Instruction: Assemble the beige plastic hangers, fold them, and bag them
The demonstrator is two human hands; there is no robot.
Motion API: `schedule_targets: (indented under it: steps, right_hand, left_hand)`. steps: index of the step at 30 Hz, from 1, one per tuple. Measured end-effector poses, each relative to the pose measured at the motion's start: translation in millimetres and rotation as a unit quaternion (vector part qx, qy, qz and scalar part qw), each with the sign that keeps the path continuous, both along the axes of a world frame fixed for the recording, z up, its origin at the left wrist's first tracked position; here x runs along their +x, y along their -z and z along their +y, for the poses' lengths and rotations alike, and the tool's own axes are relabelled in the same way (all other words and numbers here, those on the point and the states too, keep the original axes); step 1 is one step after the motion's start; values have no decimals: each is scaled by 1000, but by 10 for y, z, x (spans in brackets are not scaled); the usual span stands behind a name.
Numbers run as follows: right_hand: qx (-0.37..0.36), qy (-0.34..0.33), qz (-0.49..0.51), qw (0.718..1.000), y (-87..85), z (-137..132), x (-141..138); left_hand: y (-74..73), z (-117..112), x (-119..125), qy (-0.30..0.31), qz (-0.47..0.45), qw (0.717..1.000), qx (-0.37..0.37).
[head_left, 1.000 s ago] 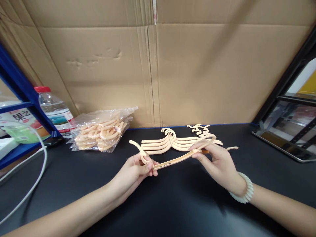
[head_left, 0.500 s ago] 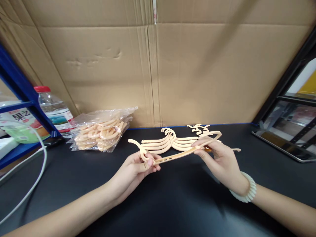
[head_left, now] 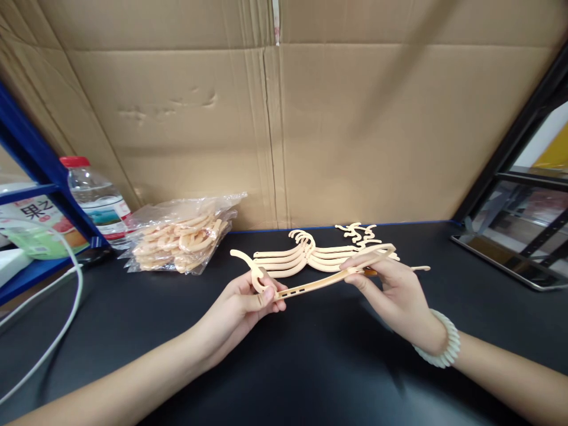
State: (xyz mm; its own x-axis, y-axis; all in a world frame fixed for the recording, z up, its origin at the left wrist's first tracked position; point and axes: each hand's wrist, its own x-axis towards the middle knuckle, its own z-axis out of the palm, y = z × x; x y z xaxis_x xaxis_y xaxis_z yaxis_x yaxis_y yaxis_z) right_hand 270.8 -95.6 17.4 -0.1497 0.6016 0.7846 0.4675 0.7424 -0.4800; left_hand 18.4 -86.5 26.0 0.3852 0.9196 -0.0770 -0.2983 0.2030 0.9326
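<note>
I see the left hand (head_left: 248, 303) pinching a curved piece (head_left: 255, 278) with a slotted hanger part (head_left: 319, 284), the right hand (head_left: 394, 287) gripping that part farther right, presumably for steadiness, above the bench (head_left: 310, 378), nearer than the hanger row (head_left: 306, 253).

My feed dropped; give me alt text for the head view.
A beige clothes hanger is held above a black table, the left hand pinching a small curved piece at one end, the right hand gripping near the hanger's middle. Beyond lie matching hangers and a clear bag of beige pieces.
</note>
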Motion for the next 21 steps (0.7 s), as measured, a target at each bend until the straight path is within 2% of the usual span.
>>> schedule_targets:
  steps: [9,21]
  right_hand:
    - [2,7,-2,1000,-5,-12,-5]
    - [-6,-4,4,1000,-9,-2,2]
  left_hand:
    - [74,28,-22,22,-12,1000,5]
    - [56,43,-28,38,-15,999,4]
